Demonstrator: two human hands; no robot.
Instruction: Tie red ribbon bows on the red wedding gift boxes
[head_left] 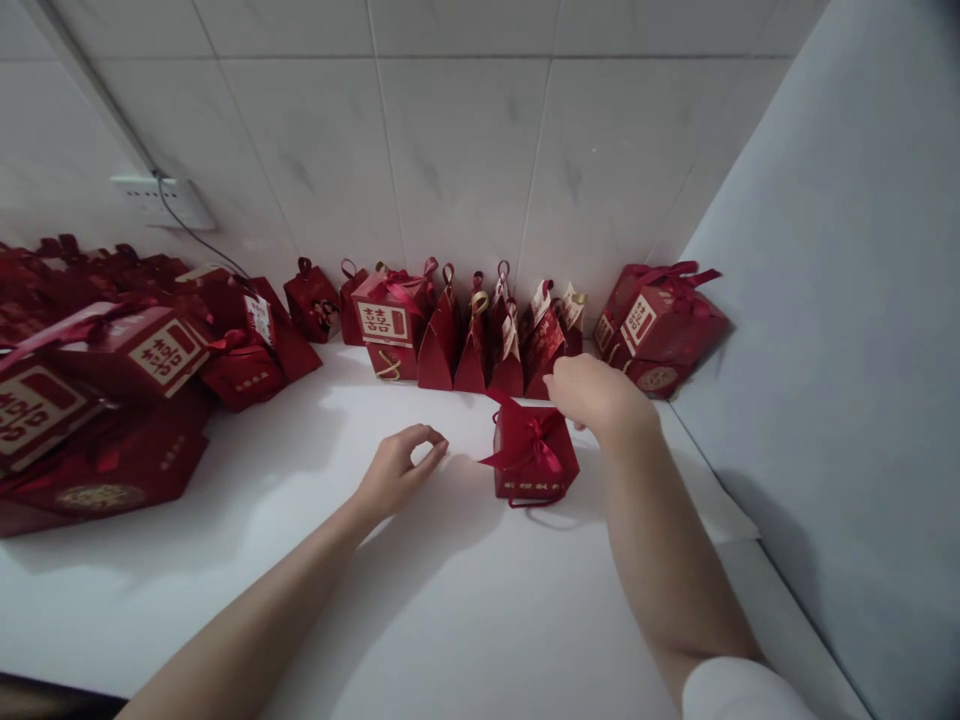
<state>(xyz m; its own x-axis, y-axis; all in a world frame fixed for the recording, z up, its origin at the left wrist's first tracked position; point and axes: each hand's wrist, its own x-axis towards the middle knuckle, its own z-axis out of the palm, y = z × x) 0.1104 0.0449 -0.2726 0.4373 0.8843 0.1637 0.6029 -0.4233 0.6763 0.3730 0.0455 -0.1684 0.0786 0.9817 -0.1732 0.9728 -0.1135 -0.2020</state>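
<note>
A small dark red gift box (pixel 534 462) with a ribbon bow on top stands on the white table (pixel 465 600). My right hand (pixel 596 398) hovers just above and behind the box, fingers curled down by its bow; what they pinch is hidden. My left hand (pixel 397 470) rests on the table a little left of the box, thumb and forefinger curled into a loose ring with nothing in them.
A row of red pouches and boxes (pixel 480 335) lines the tiled wall. A larger red box (pixel 660 320) sits in the right corner. Several bigger red boxes (pixel 112 390) pile up at the left. A wall socket (pixel 161 200) with cable hangs above them.
</note>
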